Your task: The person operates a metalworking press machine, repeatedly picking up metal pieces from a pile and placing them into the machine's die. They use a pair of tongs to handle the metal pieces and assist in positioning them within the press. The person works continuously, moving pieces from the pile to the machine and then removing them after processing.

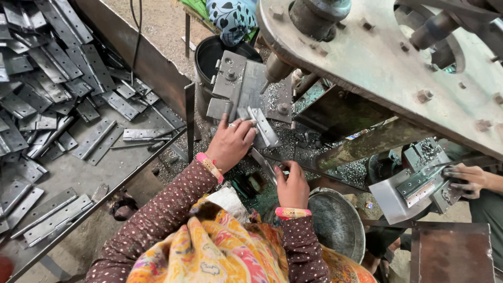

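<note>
Grey steel, dull and flecked with filings: the hinge plate (263, 127) under my left hand (230, 144) is a flat, narrow strip lying on the drill jig (246, 86). Its long axis runs on a slant, the far end pointing up toward the drill bit (275, 71), the near end coming down to the right, past my fingers. My left fingers are bent and pressed down on its lower-left part, pinning it to the jig rather than wrapping it.

My right hand (292, 184) is lower, just above a round metal pan (335, 222). Its fingers are curled narrow around a second strip (263, 165) that slants the same way; how tight the grip is I cannot tell, because my knuckles cover it.

Bright metal shavings (346, 173) are strewn over the machine bed between my hands and the heavy press frame (387, 73), which hangs over the upper right and hides much of the jig's far side. A black bucket (209, 57) stands behind the jig. To my left a long tray (105, 173) holds a heap of finished hinges (47, 78). At the right edge another person's hand (466, 181) rests on a separate jig (419, 183), well apart from mine.
</note>
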